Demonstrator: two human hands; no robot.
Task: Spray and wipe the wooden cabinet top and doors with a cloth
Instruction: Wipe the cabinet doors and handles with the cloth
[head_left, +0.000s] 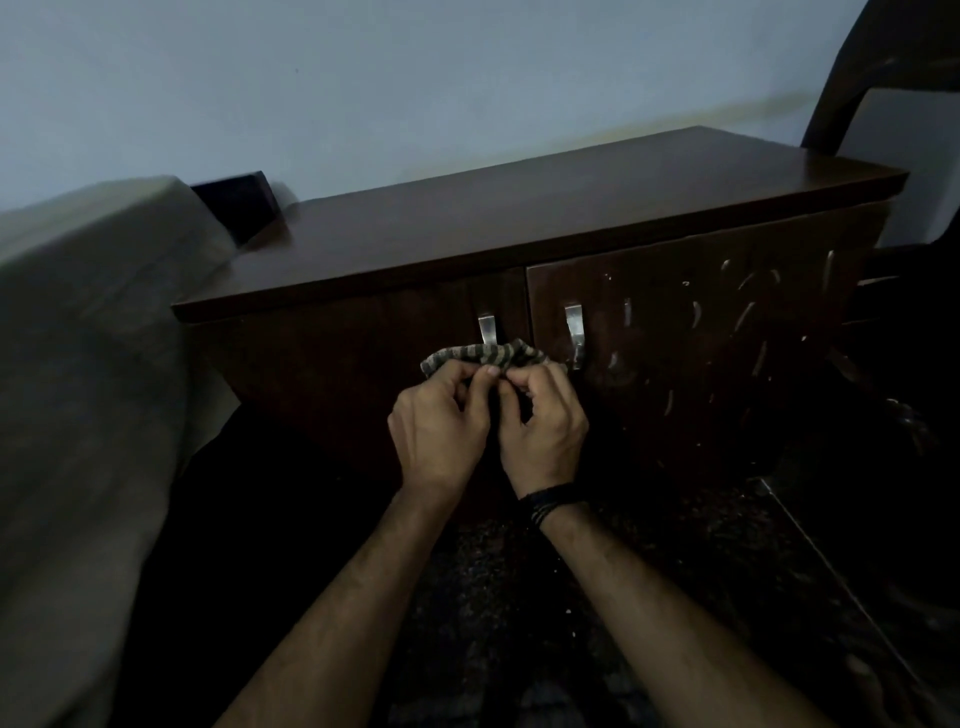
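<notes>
Together, left hand (441, 421) and right hand (543, 421) curled, pinching striped cloth (485, 353), before cabinet doors (675, 338).

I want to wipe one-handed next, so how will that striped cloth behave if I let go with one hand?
Probably floppy: the striped cloth is bunched and sags between the left hand and right hand. Likely light, since fingertip pinches hold it.

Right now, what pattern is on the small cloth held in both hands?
The striped cloth has dark and pale bands, seen in the head view.

Dark wood cabinet (545, 208) on speckled floor (493, 597)
</notes>
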